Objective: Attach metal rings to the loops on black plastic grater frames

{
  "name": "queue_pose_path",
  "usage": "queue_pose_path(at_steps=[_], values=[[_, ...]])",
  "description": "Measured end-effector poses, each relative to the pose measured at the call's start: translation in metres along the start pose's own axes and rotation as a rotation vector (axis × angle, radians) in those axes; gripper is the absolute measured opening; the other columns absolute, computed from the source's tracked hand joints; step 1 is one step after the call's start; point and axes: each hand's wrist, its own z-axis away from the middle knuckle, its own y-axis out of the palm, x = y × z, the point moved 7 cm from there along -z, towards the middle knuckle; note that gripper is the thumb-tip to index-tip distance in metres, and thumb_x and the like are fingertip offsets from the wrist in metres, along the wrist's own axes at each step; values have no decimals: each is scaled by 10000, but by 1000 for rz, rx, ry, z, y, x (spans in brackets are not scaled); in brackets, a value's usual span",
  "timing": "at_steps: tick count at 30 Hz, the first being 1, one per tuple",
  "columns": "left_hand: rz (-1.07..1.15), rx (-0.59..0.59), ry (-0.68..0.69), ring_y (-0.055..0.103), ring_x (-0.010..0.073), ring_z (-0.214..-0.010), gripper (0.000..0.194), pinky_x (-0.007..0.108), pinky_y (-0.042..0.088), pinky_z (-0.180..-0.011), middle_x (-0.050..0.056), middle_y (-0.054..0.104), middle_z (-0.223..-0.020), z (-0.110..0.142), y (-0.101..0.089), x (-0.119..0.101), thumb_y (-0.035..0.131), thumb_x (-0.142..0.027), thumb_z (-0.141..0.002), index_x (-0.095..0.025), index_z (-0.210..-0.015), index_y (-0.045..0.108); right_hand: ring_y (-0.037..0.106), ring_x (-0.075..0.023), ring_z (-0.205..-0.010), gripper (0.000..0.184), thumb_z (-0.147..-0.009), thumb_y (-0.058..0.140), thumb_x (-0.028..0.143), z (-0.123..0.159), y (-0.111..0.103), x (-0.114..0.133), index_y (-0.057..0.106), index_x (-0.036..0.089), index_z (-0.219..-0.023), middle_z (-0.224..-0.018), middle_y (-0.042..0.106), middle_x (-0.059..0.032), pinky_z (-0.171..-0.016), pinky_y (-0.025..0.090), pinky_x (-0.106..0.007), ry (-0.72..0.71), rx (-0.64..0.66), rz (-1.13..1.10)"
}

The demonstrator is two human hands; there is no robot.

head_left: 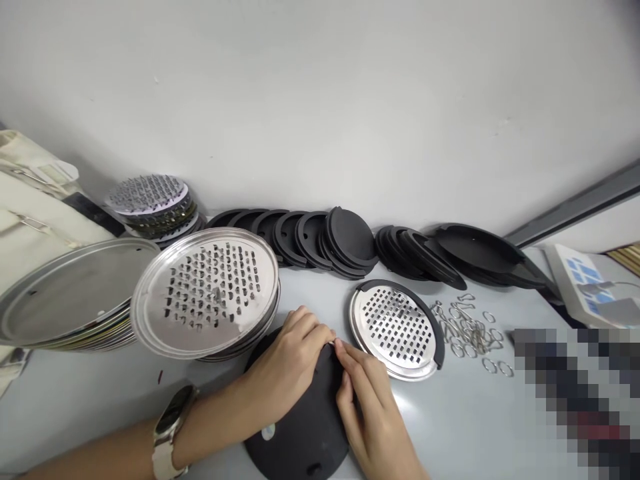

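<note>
A round black disc point(300, 433) with a small pale sticker lies on the table in front of me. My left hand point(295, 353), with a watch on its wrist, reaches over the disc and is closed at its far edge. From the other side my right hand point(370, 407) meets it there, fingers bent and thumb near the rim. The fingertips of both hands pinch together at one spot; what is between them is small and mostly hidden. Right of the hands lies a perforated metal grater plate point(400, 330) with a black rim piece along its edge.
Metal rings and clips point(470, 330) lie scattered at right. A grater-plate stack point(205, 293) and plain metal plates point(75, 287) stand at left. Along the wall are spiked discs point(150, 200), black discs point(350, 237) and larger black holders point(480, 250). A fabric bag point(30, 193) is far left.
</note>
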Motion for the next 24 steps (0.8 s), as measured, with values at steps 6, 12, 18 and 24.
queue_pose_path(at_steps=[6,12,18,24], values=[[5,23,0,459,181,-846,228,339,442,-766,22,477,-839,0,0,-1,383,-23,-954,-165,-841,520,526,-250,-1108,432,-922,460,52,-1,-1,4,445,132,-1346,-1195,550,-147,-876,512,-385,-33,-16,24],[3,37,-16,470,179,-848,241,336,447,-771,20,475,-840,0,1,-1,374,-33,-957,-174,-808,499,516,-248,-1093,425,-925,458,49,-2,0,3,436,112,-1345,-1192,543,-154,-869,504,-387,-40,0,36],[-9,54,-16,469,179,-849,244,342,442,-774,16,467,-843,0,3,0,361,-30,-956,-181,-804,477,514,-251,-1083,433,-927,454,48,0,1,4,425,116,-1353,-1183,543,-154,-862,502,-394,-46,2,44],[-21,75,-9,459,180,-859,240,342,435,-778,12,458,-852,0,4,0,362,1,-942,-178,-817,462,521,-249,-1078,412,-926,451,48,-1,1,3,440,114,-1332,-1176,548,-154,-860,502,-394,-34,10,37]])
